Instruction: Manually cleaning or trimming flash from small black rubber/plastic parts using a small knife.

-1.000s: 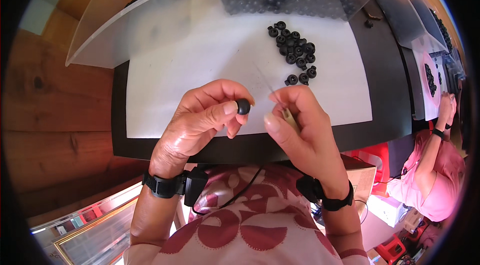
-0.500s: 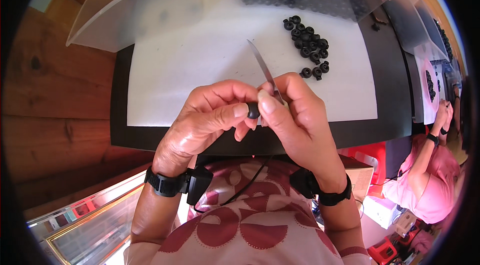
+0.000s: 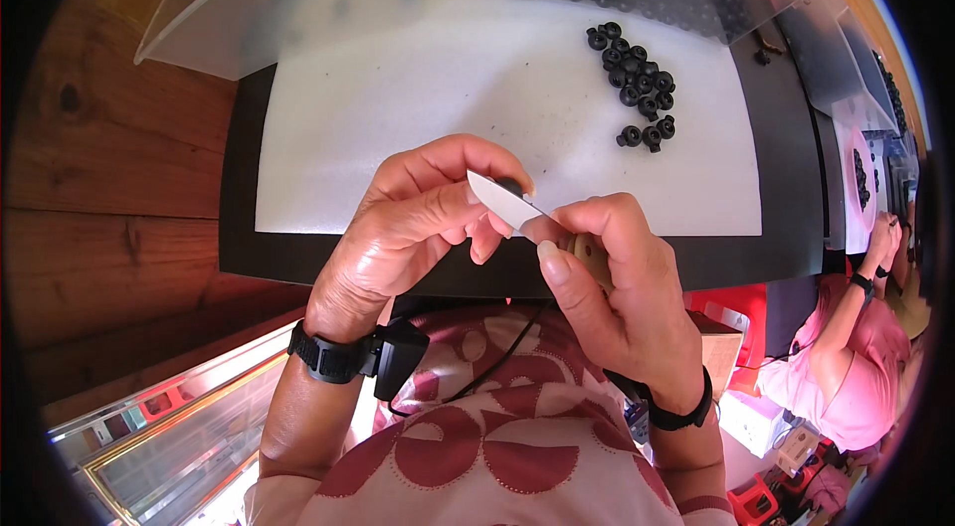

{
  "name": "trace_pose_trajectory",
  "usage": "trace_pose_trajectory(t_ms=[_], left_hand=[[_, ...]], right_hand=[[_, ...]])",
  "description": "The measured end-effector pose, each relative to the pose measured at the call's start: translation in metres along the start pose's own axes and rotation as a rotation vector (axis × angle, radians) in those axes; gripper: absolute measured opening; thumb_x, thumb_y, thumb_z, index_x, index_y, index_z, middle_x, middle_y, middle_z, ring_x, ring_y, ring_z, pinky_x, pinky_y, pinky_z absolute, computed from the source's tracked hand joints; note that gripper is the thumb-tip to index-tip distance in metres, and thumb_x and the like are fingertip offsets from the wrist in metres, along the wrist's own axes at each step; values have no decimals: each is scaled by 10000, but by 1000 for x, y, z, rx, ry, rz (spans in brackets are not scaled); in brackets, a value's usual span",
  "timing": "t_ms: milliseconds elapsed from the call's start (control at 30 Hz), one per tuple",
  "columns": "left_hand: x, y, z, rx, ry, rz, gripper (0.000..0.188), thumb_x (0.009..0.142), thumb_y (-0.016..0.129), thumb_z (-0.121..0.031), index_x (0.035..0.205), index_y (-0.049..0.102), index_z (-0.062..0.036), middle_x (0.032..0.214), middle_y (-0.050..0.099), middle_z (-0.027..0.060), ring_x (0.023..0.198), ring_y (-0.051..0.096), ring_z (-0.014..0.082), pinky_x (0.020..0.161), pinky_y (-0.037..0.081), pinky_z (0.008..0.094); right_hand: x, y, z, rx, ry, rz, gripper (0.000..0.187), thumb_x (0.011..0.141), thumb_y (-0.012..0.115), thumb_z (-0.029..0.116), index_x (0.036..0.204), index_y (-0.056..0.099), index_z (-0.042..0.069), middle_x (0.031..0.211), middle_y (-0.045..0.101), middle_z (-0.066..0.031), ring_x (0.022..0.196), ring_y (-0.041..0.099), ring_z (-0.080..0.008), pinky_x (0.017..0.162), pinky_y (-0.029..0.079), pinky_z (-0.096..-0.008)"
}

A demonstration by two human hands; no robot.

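Observation:
My left hand (image 3: 406, 213) pinches a small round black part (image 3: 510, 184) between thumb and fingers. It is mostly hidden by the fingers and the blade. In my right hand (image 3: 629, 292) is a small knife (image 3: 504, 202), its handle gripped in the fingers. The blade points up and left, its flat side lying across the black part near the left fingertips. Beyond my hands, to the right, several similar black knobbed parts (image 3: 642, 79) lie loosely grouped on a white sheet (image 3: 348, 128), which covers much of a dark table.
A translucent bin (image 3: 209, 19) stands at the far left. Another bin (image 3: 736, 14), full of black parts, stands at the back right. Small dark crumbs dot the sheet. At far right, a person in pink (image 3: 846, 367) works beside a pink tray (image 3: 854, 133).
The knife has swung from pointing up and away to lying across the black part, tip to the left. My right hand has moved slightly down and right, apart from the left.

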State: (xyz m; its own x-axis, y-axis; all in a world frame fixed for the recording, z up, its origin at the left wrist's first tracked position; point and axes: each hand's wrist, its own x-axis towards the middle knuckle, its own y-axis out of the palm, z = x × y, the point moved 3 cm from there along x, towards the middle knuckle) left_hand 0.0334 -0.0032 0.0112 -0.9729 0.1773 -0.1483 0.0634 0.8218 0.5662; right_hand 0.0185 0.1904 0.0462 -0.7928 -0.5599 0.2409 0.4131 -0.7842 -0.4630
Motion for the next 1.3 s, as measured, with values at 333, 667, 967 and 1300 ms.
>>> trace_pose_trajectory(t_ms=[333,667,967,1300], left_hand=[[-1,-2,3,-13,48,-14,480,936,718,-291,1155,573,111,992,637,205,662,615,165,614,523,270],[0,0,5,9,69,-35,423,949,710,-273,1142,592,84,958,643,157,658,584,133,598,495,250],[0,2,6,41,90,-56,361,954,704,-219,1138,610,77,965,659,147,670,595,134,610,501,253],[2,13,1,79,64,-110,289,992,661,-201,1141,599,38,903,646,98,707,589,133,628,481,250]], right_hand=[[-5,3,-5,-16,-35,-3,246,936,668,56,1097,483,43,821,666,-88,602,638,-293,547,483,-363],[-4,3,-8,-74,-72,-39,226,935,663,47,1079,489,45,819,657,-82,598,623,-298,530,467,-382],[-2,3,-8,32,-8,-44,193,942,654,48,1058,499,40,815,654,-102,612,627,-313,549,476,-380],[4,-2,-19,134,59,-174,166,1016,615,138,1053,518,9,796,627,-88,600,516,-159,575,435,-294]])
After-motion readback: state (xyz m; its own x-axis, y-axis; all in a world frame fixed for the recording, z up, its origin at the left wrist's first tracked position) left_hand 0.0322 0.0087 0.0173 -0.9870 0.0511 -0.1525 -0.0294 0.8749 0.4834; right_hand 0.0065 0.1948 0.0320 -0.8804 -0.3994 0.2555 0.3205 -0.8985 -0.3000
